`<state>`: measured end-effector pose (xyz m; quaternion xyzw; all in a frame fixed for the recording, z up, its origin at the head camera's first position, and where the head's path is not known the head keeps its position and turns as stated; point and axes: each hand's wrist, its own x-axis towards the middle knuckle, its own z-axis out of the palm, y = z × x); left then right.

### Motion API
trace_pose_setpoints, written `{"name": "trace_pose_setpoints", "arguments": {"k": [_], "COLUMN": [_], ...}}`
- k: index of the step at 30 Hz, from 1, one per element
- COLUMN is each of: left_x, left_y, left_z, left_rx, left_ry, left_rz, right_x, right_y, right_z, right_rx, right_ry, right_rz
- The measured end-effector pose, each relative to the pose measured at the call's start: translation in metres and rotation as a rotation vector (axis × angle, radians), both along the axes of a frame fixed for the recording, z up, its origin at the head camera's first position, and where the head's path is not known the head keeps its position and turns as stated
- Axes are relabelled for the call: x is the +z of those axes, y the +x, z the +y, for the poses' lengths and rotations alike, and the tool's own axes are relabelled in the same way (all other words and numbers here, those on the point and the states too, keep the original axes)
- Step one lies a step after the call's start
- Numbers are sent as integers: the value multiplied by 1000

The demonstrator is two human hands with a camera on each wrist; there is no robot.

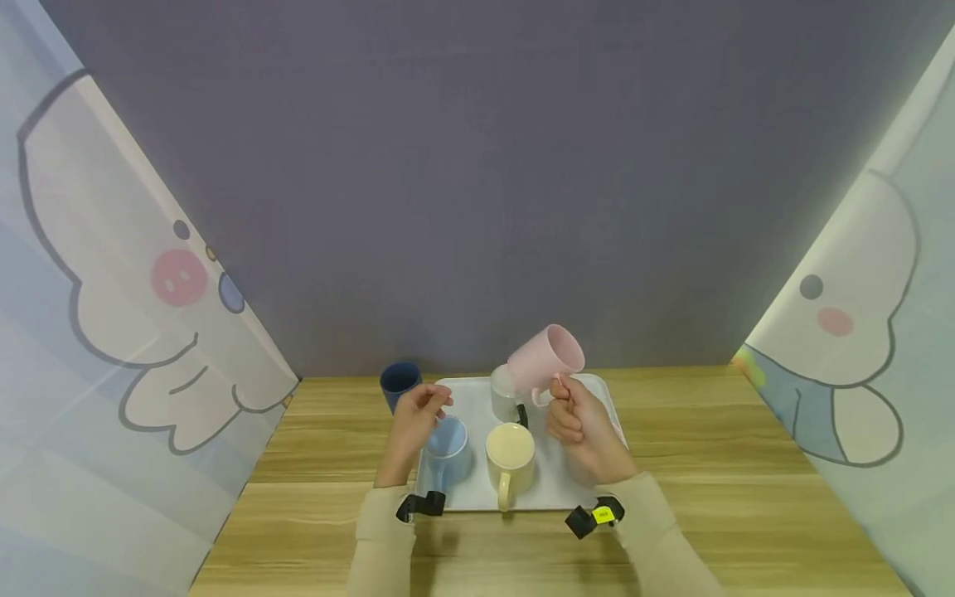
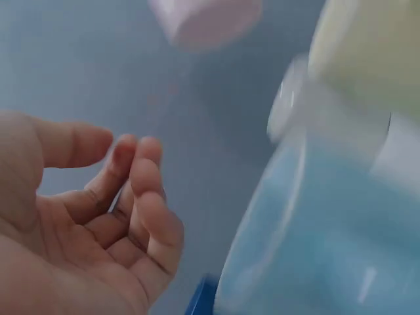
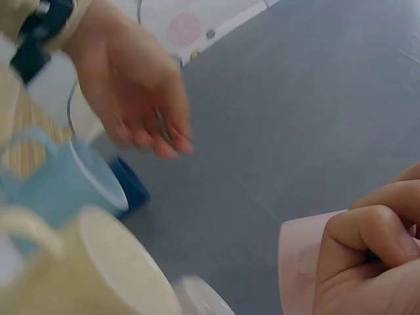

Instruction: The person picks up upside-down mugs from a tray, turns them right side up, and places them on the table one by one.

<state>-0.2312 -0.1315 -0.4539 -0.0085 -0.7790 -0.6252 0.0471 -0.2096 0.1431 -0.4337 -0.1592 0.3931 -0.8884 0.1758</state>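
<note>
Cups [image 1: 537,363] number five, right hand [image 1: 584,427] holding one

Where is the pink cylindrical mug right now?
In the head view, the pink cylindrical mug is low and right of centre, held tilted by the person's right hand, partly hiding the white cylindrical mug on the white rectangular tray.

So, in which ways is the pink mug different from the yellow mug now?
The pink mug is gripped by the right hand, while no hand holds the yellow mug. The pink mug is raised and tilted, its opening sideways; the yellow mug stands upright on the tray. Both are single-handled.
</note>
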Motion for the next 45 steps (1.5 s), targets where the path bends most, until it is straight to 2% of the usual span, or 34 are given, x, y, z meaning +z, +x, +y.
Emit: {"name": "trace_pose_setpoints", "arguments": {"k": [4, 10, 17, 24, 28, 33, 36, 45], "left_x": [-11, -32, -62, -86, -90, -91, -92, -91], "left_y": [-3, -1, -2, -4, -4, -6, -7, -7], "left_z": [-29, -54, -67, -68, -66, -65, -65, -62], "left_rx": [66, 73, 103, 58, 60, 82, 82, 75], "left_ry": [-170, -239, -482, -589, -642, -636, -614, -595], "left_rz": [19, -33, -27, -103, -101, -130, -154, -140], "right_x": [0, 1, -4, -16, -27, -41, -50, -75], "right_y": [-1, -2, -2, -7, -14, -24, -30, -47], "right_z": [12, 36, 70, 97, 108, 121, 128, 143], "right_rx": [-106, -207, -278, -390, -455, -498, -497, -480], "right_ry": [109, 217, 318, 533, 635, 719, 758, 812], "right_rz": [9, 29, 55, 39, 34, -6, -31, -45]}}
